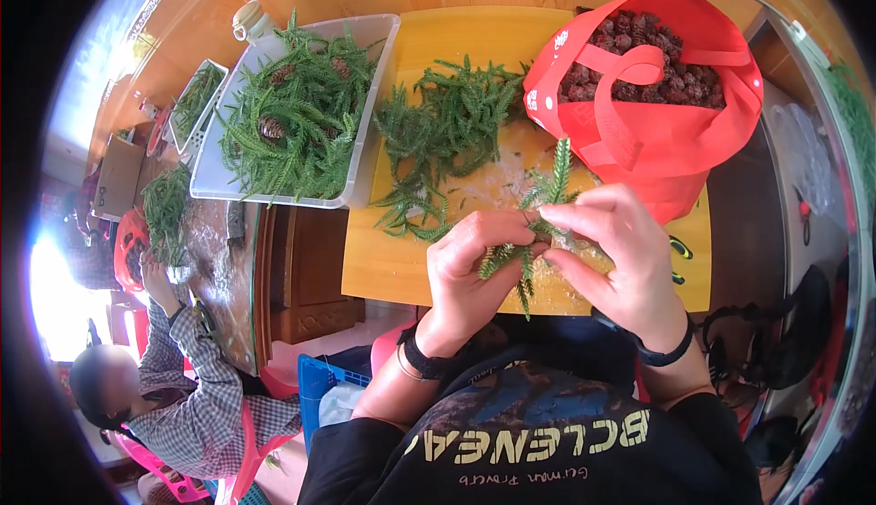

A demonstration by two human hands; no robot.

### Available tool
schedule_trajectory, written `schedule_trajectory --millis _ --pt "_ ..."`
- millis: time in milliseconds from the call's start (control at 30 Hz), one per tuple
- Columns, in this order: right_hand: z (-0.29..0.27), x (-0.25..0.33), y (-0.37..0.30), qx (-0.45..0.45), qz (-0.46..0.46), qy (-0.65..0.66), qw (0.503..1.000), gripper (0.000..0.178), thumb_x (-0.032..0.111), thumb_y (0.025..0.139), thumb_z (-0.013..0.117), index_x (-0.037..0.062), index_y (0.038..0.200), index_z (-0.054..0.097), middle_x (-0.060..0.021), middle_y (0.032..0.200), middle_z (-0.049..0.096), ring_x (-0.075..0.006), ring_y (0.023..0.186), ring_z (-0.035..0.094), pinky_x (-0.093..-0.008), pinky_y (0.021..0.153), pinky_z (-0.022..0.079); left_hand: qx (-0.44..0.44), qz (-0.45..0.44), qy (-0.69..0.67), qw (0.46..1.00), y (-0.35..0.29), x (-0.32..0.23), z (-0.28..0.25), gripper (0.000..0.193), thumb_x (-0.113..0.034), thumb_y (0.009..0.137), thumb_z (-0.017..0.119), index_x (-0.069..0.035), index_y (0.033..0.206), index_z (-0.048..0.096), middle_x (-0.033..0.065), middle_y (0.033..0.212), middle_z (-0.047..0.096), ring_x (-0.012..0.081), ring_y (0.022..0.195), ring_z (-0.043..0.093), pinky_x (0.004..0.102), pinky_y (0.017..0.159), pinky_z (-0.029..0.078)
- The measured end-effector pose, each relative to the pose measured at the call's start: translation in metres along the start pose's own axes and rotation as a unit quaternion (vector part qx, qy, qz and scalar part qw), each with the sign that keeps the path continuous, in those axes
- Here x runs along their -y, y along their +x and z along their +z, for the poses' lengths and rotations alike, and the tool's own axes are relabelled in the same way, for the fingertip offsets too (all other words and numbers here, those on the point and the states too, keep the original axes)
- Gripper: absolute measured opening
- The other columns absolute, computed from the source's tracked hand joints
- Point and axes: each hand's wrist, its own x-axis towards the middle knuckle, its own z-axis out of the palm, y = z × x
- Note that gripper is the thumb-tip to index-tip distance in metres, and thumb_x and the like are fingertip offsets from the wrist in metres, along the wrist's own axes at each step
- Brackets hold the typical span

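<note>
The left hand (476, 263) is curled inward, thumb and forefinger pinched on a green sprig (558, 181) of artificial needles. The right hand (625, 254) faces it, thumb and forefinger bent toward one another with a small gap between; their tips reach the sprig near its middle, but I cannot tell whether they grip it or only touch it. Both wrists carry dark bands.

The sprig lies between the two hands, partly hidden by the left fingers. Its long axis runs nearly upright in view: the top tip points just past 12 o'clock, while lower shoots hang toward 6 and 7 o'clock, beside the left thumb.

Under the hands is a yellow table (392, 263). At 11 o'clock from them, a loose heap of green sprigs (461, 122) spreads over it. At 1 o'clock stands a red bag (662, 158) filled with dark brown pine cones (630, 40). At 3 o'clock, near the right wrist, black-and-yellow handles (680, 248) show at the table's edge.

At 10 o'clock sits a translucent bin (368, 158) of more greenery (310, 140), with a few brown cones (271, 128) among it. Farther out, at 8 o'clock, a co-worker (196, 423) in a checked shirt sits with one hand (161, 288) raised to another bunch of greenery (166, 208).
</note>
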Motion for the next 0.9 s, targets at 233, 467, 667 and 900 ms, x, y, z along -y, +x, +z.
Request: schedule_trajectory --millis 233,467,667,900 --pt "-0.016 -0.001 0.029 0.005 -0.173 -0.139 0.975 0.018 -0.003 0.073 0.064 0.0036 0.088 0.058 -0.0119 0.103 0.06 -0.0258 0.087 0.062 -0.0317 0.071 0.05 0.028 0.034 0.034 0.998 0.003 -0.008 0.002 0.028 0.011 0.062 0.074 -0.002 0.081 0.058 0.0124 0.087 0.065 0.0222 0.084 0.064 0.0304 0.073 0.051" --pt "-0.015 -0.011 0.021 0.086 -0.023 0.018 0.996 0.02 -0.007 0.073 0.061 0.0022 0.088 0.053 -0.0103 0.087 0.062 -0.0219 0.079 0.062 -0.0291 0.068 0.049 -0.008 0.034 0.023 0.999 0.003 -0.007 0.001 0.028 0.009 0.063 0.074 -0.002 0.083 0.058 0.0137 0.088 0.066 0.0233 0.084 0.065 0.031 0.074 0.052" --pt "-0.015 -0.009 0.024 0.08 -0.04 0.012 0.996 0.02 -0.011 0.07 0.058 0.002 0.086 0.056 -0.0094 0.084 0.061 -0.0211 0.075 0.061 -0.0285 0.066 0.048 -0.008 0.028 0.021 0.999 0.002 -0.008 0.0 0.028 0.011 0.063 0.073 -0.001 0.084 0.059 0.0146 0.088 0.066 0.0225 0.084 0.065 0.0302 0.074 0.052" --pt "-0.021 -0.007 0.029 0.126 -0.055 0.012 0.99 0.02 -0.001 0.067 0.071 0.0023 0.081 0.057 -0.0104 0.09 0.064 -0.0229 0.079 0.063 -0.0302 0.067 0.05 0.019 0.045 0.035 0.998 0.003 -0.007 -0.004 0.026 0.006 0.064 0.07 -0.004 0.085 0.062 0.0102 0.084 0.067 0.0239 0.077 0.067 0.0301 0.066 0.052"
